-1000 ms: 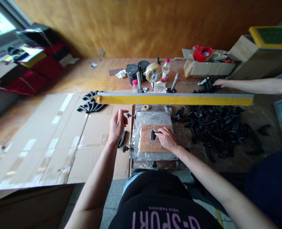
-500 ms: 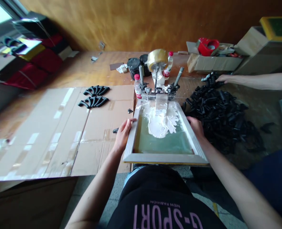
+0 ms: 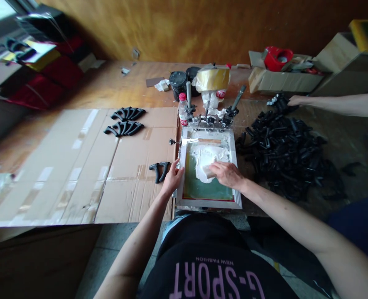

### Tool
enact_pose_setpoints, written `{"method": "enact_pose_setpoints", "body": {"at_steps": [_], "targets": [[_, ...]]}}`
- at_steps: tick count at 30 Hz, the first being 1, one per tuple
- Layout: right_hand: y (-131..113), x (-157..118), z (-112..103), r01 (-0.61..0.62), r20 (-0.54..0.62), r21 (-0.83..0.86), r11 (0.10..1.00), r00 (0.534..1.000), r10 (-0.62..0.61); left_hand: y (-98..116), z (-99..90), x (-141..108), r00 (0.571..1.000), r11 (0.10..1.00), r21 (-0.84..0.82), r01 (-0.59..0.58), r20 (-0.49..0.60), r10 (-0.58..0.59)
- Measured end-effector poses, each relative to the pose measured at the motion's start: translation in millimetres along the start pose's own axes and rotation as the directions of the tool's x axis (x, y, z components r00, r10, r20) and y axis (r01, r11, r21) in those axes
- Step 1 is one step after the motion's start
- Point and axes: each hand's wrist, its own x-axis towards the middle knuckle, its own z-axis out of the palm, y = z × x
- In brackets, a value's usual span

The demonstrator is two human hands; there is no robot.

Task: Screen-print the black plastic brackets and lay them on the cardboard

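Observation:
A screen printing frame (image 3: 237,195) lies low in front of me, hinged at its far side to metal clamps (image 3: 207,120). White ink (image 3: 202,155) is smeared thickly over its green mesh (image 3: 192,189). My left hand (image 3: 173,178) grips the frame's left edge. On the mesh, my right hand (image 3: 227,174) is closed around a small pale scraper (image 3: 207,171), which touches the ink and is partly hidden by the fingers. Just left of my left hand lie two black curved handle-like parts (image 3: 159,171) on the cardboard (image 3: 131,158).
Two rows of black curved parts (image 3: 124,121) lie on the cardboard. At right is a heap of black parts (image 3: 291,149), with another person's hand (image 3: 296,101) at its far edge. Behind the clamps stand a tape roll (image 3: 213,79), a black tub (image 3: 178,83) and a bottle (image 3: 183,110).
The frame has come down from its raised tilt. My right hand has left its right edge and taken the scraper on the mesh. More of the black parts beside my left hand shows.

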Motion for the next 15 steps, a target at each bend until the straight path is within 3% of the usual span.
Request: {"method": "enact_pose_setpoints", "body": {"at_steps": [3,7,11,13,15], "targets": [[1.6,-12.2,-5.6,0.165,0.031,0.072,0.984,0.985,-0.167,-1.5,1.2,0.2,1.000,1.000,-0.010,0.007,-0.012,-0.007],[0.4,-9.1,1.4,0.077,-0.096,0.014,0.997,0.993,-0.075,0.7,2.0,-0.9,1.000,0.999,-0.046,0.021,-0.019,-0.022],[-9.8,-17.6,16.8,0.130,-0.150,0.012,0.991,0.981,-0.127,5.2,1.0,-2.5,0.999,0.996,-0.083,0.043,-0.015,-0.045],[-11.9,-13.6,12.7,0.092,-0.155,0.065,0.994,0.985,-0.081,8.5,-1.0,-3.6,0.999,0.995,-0.087,0.048,0.001,-0.049],[-7.4,2.8,-1.0,-0.019,-0.203,0.112,0.994,0.978,0.042,14.4,-5.3,-6.0,0.998,0.994,-0.100,0.050,0.032,-0.047]]}}
